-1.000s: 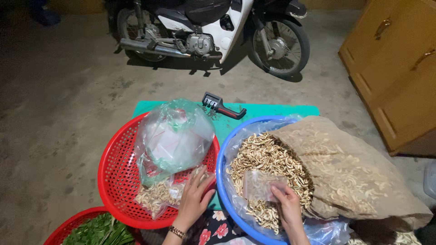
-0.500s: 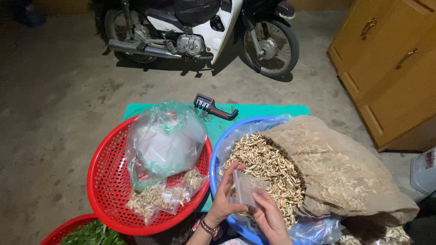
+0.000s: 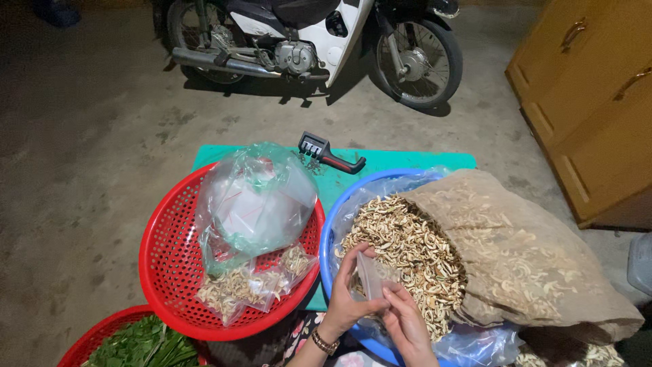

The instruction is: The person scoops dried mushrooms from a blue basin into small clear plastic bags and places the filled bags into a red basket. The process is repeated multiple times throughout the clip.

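At the bottom centre of the frame, two bare hands meet over a round blue plastic basin. The left hand, with a bracelet at the wrist, and the right hand together pinch a small clear plastic bag, the fingers closed narrowly on its upper edge as if parting the mouth. The bag hangs just above a heap of pale dried sliced root pieces that fills the basin. A large brown woven sack lies on its side at lower right, its open end spilling the slices into the basin.

To the left sits a round red plastic mesh basket. It holds a big crumpled clear plastic bag and, touching it below, a small clear packet filled with slices. A second red basket of green leaves shows at the bottom left corner. Basin and basket rest on a green mat, with a black and red handheld tool lying on its far edge.

A parked motorbike stands at top centre; a yellow wooden cabinet is at upper right.

To do this well, I judge the bag's mouth should be held fully apart and kept low over the heap, so slices drop in rather than scatter.
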A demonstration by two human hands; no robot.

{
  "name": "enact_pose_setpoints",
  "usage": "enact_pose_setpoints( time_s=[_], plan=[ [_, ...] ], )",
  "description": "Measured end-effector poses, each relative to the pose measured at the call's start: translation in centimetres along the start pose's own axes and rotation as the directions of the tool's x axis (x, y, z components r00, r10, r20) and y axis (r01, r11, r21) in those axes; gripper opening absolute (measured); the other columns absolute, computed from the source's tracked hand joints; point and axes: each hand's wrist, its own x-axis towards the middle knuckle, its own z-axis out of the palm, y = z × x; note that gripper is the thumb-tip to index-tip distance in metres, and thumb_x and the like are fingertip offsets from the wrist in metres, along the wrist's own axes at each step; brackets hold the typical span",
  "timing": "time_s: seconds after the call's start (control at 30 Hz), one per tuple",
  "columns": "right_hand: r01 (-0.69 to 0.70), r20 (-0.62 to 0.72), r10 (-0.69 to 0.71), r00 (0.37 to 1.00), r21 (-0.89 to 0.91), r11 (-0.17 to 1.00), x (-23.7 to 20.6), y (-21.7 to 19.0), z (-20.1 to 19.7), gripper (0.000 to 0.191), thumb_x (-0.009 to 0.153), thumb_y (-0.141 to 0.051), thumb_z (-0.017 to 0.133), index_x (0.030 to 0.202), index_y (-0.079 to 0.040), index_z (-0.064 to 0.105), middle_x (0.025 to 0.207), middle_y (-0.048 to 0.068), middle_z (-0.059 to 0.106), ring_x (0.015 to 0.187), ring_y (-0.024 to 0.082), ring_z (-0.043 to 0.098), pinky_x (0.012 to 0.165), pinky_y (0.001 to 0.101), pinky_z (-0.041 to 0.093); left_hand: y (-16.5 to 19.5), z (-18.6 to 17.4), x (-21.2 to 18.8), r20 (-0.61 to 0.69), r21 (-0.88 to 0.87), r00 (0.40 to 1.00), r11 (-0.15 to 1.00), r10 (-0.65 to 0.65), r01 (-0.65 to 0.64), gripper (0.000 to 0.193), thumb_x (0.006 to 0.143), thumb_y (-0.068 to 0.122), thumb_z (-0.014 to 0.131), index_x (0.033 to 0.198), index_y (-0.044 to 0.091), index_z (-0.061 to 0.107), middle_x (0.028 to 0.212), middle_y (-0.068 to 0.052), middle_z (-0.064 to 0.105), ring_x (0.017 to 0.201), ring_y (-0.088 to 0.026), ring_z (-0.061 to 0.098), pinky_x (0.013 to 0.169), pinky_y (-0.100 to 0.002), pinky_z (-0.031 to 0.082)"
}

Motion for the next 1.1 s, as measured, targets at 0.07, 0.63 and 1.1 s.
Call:
enact_pose_setpoints(
  time_s=[0.07,0.63,1.1],
  plan=[
    [-0.004,-0.024,0.003,1.0,-0.012,1.0,-0.1,0.0,-0.1,0.018,0.093,-0.009,0.065,0.11,-0.003,0.066,0.103,0.011,0.07,0.094,0.02,0.067,0.085,0.0348,0.053,0.8,0.0,0.0,0.011,0.065,1.0,0.998,0.015,-0.016,0.106,0.063,0.026,0.097,0.153,0.006,0.044,0.139,-0.009,0.053,0.133,-0.021,0.054,0.115,-0.035,0.043],
    [0.641,0.444,-0.63,0.638,-0.759,0.114,-8.0,-8.7,8.8,0.023,0.083,-0.007,0.073,0.105,-0.002,0.076,0.104,0.009,0.075,0.098,0.019,0.068,0.09,0.0292,0.051,5.2,1.1,1.5,0.303,0.849,0.898,0.338,0.319,-0.406,0.097,0.067,0.043,0.089,0.146,0.006,0.048,0.129,-0.013,0.055,0.128,-0.032,0.052,0.119,-0.066,0.013],
    [0.504,0.348,-0.394,0.851,-0.751,0.427,-4.5,-6.4,7.4,0.017,0.086,-0.005,0.074,0.101,0.003,0.078,0.09,0.008,0.073,0.083,0.015,0.065,0.076,0.0283,0.053,3.0,0.7,1.7,0.299,0.783,0.911,0.473,0.283,-0.403,0.085,0.066,0.036,0.084,0.141,0.009,0.053,0.122,-0.01,0.059,0.123,-0.029,0.058,0.125,-0.061,0.014]
  ],
)
